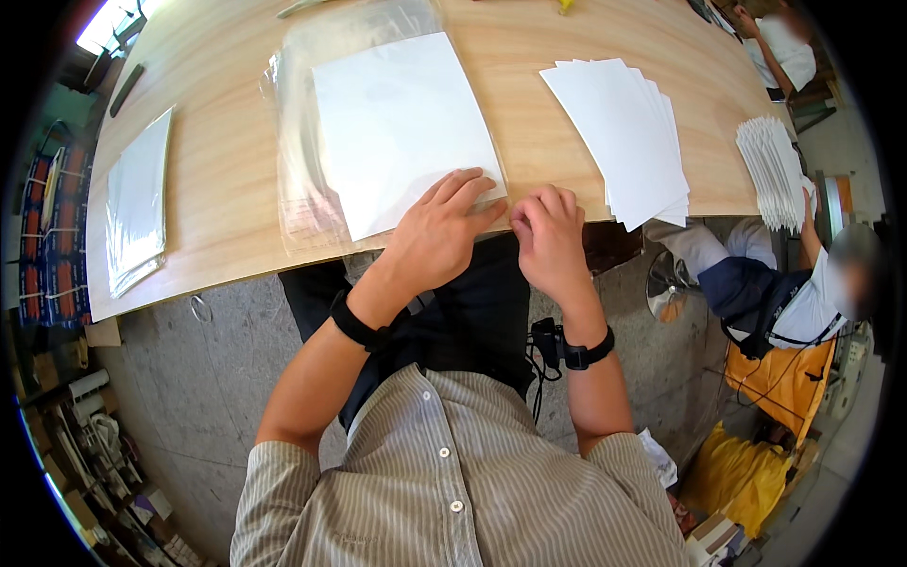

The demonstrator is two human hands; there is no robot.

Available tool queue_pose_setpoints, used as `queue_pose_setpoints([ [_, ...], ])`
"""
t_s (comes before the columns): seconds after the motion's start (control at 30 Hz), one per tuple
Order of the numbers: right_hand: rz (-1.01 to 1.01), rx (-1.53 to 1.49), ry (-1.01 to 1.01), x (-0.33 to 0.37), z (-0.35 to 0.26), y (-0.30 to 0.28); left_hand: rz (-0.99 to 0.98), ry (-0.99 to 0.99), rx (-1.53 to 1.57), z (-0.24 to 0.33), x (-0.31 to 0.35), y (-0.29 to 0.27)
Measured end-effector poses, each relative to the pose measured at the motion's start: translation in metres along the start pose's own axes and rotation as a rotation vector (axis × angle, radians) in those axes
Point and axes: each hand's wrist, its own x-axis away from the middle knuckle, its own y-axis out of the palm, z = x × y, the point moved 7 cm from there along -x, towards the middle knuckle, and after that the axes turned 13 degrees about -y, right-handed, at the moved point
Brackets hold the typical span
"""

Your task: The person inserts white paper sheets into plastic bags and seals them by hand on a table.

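The whole area in front is spanned by a light wood-grain tabletop [222,203]. Beyond its right edge, a seat is taken by a co-worker [742,286], by whose hand a stack of folded white pieces [767,170] is reached at the table's rim. The middle is occupied by a spread of clear plastic sleeves [295,161], over which a white sheet [397,123] is laid slightly askew; whether it is tucked inside the uppermost sleeve cannot be told. To its right, well apart, white sheets are fanned [624,132], their lower corners pushed past the table edge. At the far left a glossy wrapped packet [139,203] is set, and near the upper left corner a dark narrow bar [127,91] is placed.

The sheet's lower right corner is partly covered by the left hand [442,234], its fingers extended and loosely spread, pressed on the paper without being closed around it. Just beside it, the right hand [548,236] is held with fingers curled toward the thumb; whether anything is pinched there cannot be told.
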Motion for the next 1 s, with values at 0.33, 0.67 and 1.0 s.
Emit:
queue_pose_setpoints([
  [0.33, 0.157, -0.095, 0.013, 0.013, 0.003, -0.014, -0.012, -0.025, 0.010, -0.001, 0.000, -0.001],
  [0.67, -0.029, -0.019, 0.008, -0.003, 0.004, -0.003, -0.025, -0.035, 0.059, -0.004, -0.001, 0.001],
  [1.0, 0.039, -0.017, -0.064, 0.005, -0.001, -0.007, -0.054, -0.028, 0.009, 0.000, -0.001, -0.001],
])
